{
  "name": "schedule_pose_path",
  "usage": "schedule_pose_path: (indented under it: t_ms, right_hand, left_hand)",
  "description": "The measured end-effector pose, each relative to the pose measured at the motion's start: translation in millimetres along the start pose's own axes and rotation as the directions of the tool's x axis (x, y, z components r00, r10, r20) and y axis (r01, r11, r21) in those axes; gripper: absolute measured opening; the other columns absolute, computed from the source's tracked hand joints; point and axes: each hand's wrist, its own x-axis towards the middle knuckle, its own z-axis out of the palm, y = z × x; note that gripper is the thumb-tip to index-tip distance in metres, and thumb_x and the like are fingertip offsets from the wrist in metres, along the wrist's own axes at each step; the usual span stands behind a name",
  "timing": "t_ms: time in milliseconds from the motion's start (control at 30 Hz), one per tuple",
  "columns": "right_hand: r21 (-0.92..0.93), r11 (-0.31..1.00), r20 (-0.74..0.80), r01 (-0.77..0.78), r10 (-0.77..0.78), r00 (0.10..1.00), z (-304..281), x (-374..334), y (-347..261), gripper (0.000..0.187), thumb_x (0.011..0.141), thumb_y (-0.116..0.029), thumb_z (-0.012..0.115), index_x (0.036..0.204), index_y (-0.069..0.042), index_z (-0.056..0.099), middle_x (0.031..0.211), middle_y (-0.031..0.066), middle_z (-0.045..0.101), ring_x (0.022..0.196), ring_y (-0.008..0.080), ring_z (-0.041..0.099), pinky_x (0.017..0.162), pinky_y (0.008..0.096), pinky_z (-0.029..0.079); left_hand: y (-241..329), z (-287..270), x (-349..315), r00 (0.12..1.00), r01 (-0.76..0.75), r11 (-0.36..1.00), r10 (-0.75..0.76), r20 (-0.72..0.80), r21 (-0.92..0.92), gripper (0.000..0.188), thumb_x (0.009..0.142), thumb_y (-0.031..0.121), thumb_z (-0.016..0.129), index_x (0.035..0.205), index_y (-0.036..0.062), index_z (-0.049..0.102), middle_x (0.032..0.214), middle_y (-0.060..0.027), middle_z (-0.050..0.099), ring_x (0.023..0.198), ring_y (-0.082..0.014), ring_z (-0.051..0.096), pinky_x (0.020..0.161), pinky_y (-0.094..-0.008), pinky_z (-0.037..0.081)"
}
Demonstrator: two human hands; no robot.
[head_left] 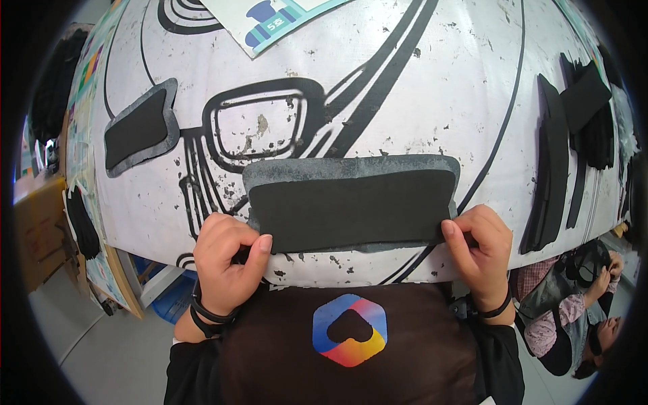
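Observation:
In front of me lies a long grey backing piece [412, 164] with wavy edges, and over it a smaller flat black fabric piece [354, 210]. My left hand [233, 253] pinches the black piece's near left corner between thumb and bent fingers. At its near right corner, my right hand [478, 246] grips in the same way. A strip of the grey piece shows along the far edge and at the sides. Farther left, a similar black piece on a grey backing [142, 128] rests at a slant on the table.
The table [466, 88] has a white cover with black line drawings and worn specks. Stacks of black fabric strips [550, 162] lie at the right, a black bundle [82, 223] at the left edge. A printed sheet [270, 27] lies at the far side. Another person [574, 317] sits at the right.

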Motion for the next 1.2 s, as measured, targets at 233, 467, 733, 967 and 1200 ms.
schedule_pose_path:
  t_ms: [233, 467, 733, 967, 1200]
  right_hand:
    - [0.005, 0.999, 0.002, -0.048, 0.048, 0.999, -1.1, -0.7, -1.4, 0.012, 0.076, -0.003, 0.07, 0.068, -0.001, 0.061, 0.06, 0.0064, 0.052, 0.053, 0.0197, 0.047, 0.048, 0.0302, 0.035]
    - [-0.002, 0.999, -0.003, -0.048, 0.048, 0.999, 0.5, -0.7, -2.3, 0.012, 0.076, -0.004, 0.07, 0.068, -0.001, 0.061, 0.06, 0.0065, 0.053, 0.053, 0.0196, 0.048, 0.048, 0.0301, 0.036]
    - [-0.018, 0.999, -0.046, -0.046, 0.045, 0.998, 1.2, -3.6, -1.3, 0.015, 0.076, 0.001, 0.067, 0.066, 0.0, 0.057, 0.059, 0.007, 0.052, 0.052, 0.019, 0.046, 0.048, 0.0292, 0.034]
    - [0.008, 0.999, -0.044, -0.046, 0.046, 0.998, 1.8, -5.4, -1.8, 0.014, 0.078, 0.001, 0.067, 0.068, 0.001, 0.056, 0.06, 0.006, 0.051, 0.053, 0.0172, 0.045, 0.049, 0.0275, 0.032]
    - [-0.001, 1.0, -0.029, -0.002, 0.002, 1.0, 4.3, -3.8, -2.3, 0.014, 0.077, 0.0, 0.068, 0.068, 0.001, 0.057, 0.061, 0.0062, 0.053, 0.055, 0.0179, 0.048, 0.05, 0.0282, 0.034]
  left_hand:
    - [0.8, 1.9, 0.2, 1.0, 0.029, 1.0, -0.029, 0.009, 0.006, 0.016, 0.075, 0.005, 0.07, 0.067, 0.0046, 0.056, 0.064, -0.005, 0.056, 0.06, -0.0219, 0.047, 0.057, -0.0313, 0.037]
    - [1.5, 2.4, 0.0, 0.999, 0.044, 0.999, -0.043, -0.006, 0.028, 0.016, 0.073, 0.005, 0.071, 0.066, 0.0046, 0.057, 0.064, -0.0051, 0.057, 0.06, -0.0223, 0.048, 0.057, -0.0318, 0.037]
    - [1.4, 5.3, 3.2, 0.999, 0.022, 1.0, -0.022, -0.027, 0.016, 0.017, 0.07, 0.005, 0.073, 0.064, 0.0064, 0.058, 0.06, -0.004, 0.055, 0.057, -0.0221, 0.051, 0.056, -0.0321, 0.038]
    - [3.2, 3.8, 4.3, 0.999, 0.01, 0.999, -0.009, -0.036, 0.039, 0.016, 0.07, 0.004, 0.073, 0.063, 0.0066, 0.058, 0.057, -0.0029, 0.054, 0.055, -0.0206, 0.051, 0.056, -0.0312, 0.039]
    - [0.8, 5.1, 3.1, 0.996, 0.035, 0.998, -0.031, -0.086, 0.047, 0.018, 0.07, 0.004, 0.072, 0.061, 0.0065, 0.056, 0.055, -0.0031, 0.054, 0.052, -0.0205, 0.049, 0.052, -0.0304, 0.038]
